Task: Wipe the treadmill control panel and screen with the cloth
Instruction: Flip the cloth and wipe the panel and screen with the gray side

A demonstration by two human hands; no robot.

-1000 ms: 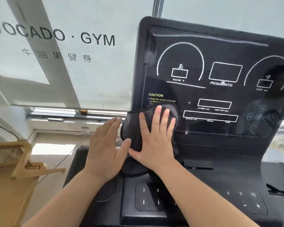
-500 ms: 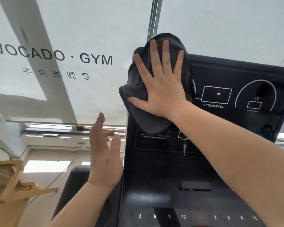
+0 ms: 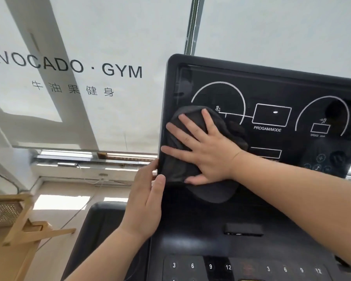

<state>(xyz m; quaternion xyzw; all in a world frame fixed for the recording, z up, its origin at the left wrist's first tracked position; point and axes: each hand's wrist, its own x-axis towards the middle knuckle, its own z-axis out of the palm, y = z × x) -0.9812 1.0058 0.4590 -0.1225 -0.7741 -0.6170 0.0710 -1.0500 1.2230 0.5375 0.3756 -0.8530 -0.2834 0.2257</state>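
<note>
Dark grey fabric, the cloth (image 3: 193, 159), is pressed flat against the left part of the treadmill screen (image 3: 272, 88) by the right hand (image 3: 203, 151), whose fingers are spread wide over it rather than curled around it. Part of the left dial outline and the printed boxes beneath are covered by the cloth and the hand. The screen's left edge is touched by the left hand (image 3: 148, 203), held open with fingers straight; whether the fingertips wrap behind the edge cannot be made out. Below, the control panel (image 3: 190, 240) is cut off by the frame, with only its numbered keys (image 3: 211, 266) shown. The screen's right side is cut off too.
</note>
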